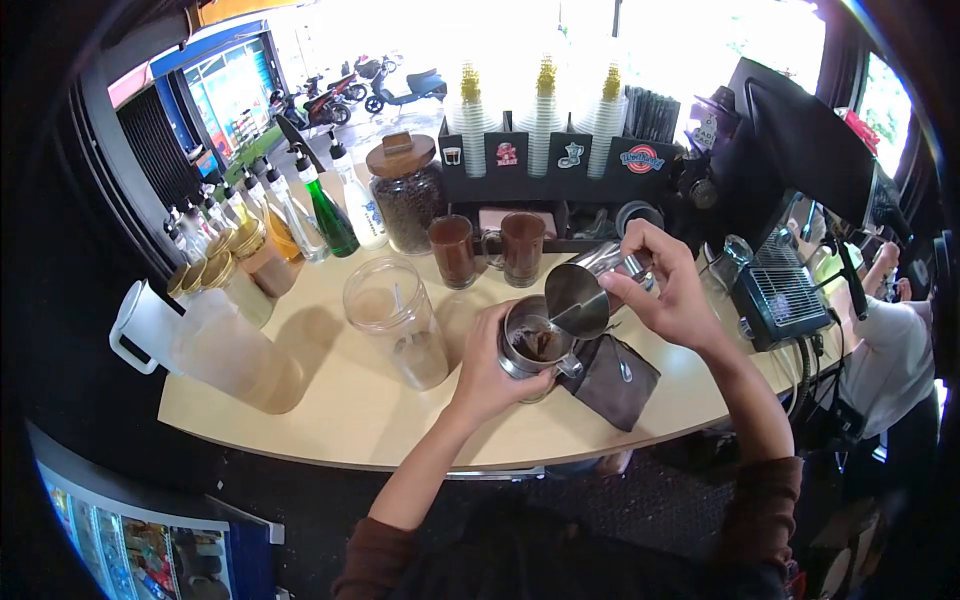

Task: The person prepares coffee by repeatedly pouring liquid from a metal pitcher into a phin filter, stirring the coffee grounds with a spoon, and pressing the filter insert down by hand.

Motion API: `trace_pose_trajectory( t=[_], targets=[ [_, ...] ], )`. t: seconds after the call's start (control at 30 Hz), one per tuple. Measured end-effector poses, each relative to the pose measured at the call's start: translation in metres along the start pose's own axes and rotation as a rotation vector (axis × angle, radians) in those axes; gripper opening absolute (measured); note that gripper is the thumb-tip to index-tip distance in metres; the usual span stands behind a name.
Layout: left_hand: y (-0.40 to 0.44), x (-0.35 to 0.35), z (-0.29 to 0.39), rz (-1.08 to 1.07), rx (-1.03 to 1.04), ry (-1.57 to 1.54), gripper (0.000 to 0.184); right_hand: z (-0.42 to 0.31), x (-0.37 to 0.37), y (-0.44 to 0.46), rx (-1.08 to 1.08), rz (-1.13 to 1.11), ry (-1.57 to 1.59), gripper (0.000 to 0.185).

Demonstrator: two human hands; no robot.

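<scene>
My left hand is wrapped round a steel cup, which has dark brown liquid inside. Just above its rim, a steel milk pitcher is tipped toward the cup, its handle gripped by my right hand. Whether liquid is flowing between them I cannot tell. Below the pitcher lies a folded dark brown cloth with a small metal spoon-like piece on it. Left of my left hand stands a clear plastic jar with something pale inside.
Two glass mugs of brown drink stand behind the cup, near a coffee bean jar. Syrup bottles and plastic pitchers line the left. Stacked cups stand at the back, a coffee machine at right. Another person is beyond.
</scene>
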State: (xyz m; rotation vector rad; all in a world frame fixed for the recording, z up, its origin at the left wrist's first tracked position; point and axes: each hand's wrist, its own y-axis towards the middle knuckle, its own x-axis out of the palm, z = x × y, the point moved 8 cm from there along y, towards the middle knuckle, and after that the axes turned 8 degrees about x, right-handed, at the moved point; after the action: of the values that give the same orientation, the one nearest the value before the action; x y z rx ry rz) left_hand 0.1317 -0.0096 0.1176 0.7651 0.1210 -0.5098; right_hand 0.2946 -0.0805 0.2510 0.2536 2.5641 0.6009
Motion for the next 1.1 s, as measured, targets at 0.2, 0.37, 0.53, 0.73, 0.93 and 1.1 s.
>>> trace_pose_trajectory(
  t=[0.2, 0.37, 0.53, 0.73, 0.93, 1.1],
  targets=[
    [0.000, 0.000, 0.000, 0.007, 0.008, 0.004, 0.078, -0.016, 0.005, 0.004, -0.007, -0.023, -0.100, 0.023],
    [0.001, 0.000, 0.000, 0.014, 0.029, -0.009, 0.079, -0.025, 0.007, 0.007, -0.063, -0.036, -0.226, 0.024],
    [0.002, -0.001, 0.002, -0.002, 0.032, 0.009, 0.079, -0.027, 0.011, 0.008, -0.049, -0.059, -0.247, 0.022],
    [0.002, 0.000, 0.002, -0.030, 0.051, 0.062, 0.082, -0.035, 0.014, 0.008, -0.077, -0.043, -0.230, 0.019],
    [0.003, -0.002, 0.006, 0.007, 0.048, 0.018, 0.078, -0.041, 0.016, 0.008, -0.126, -0.083, -0.293, 0.022],
    [0.003, 0.000, 0.005, 0.000, 0.031, -0.008, 0.079, -0.037, 0.012, 0.007, -0.096, -0.075, -0.275, 0.022]
  ],
)
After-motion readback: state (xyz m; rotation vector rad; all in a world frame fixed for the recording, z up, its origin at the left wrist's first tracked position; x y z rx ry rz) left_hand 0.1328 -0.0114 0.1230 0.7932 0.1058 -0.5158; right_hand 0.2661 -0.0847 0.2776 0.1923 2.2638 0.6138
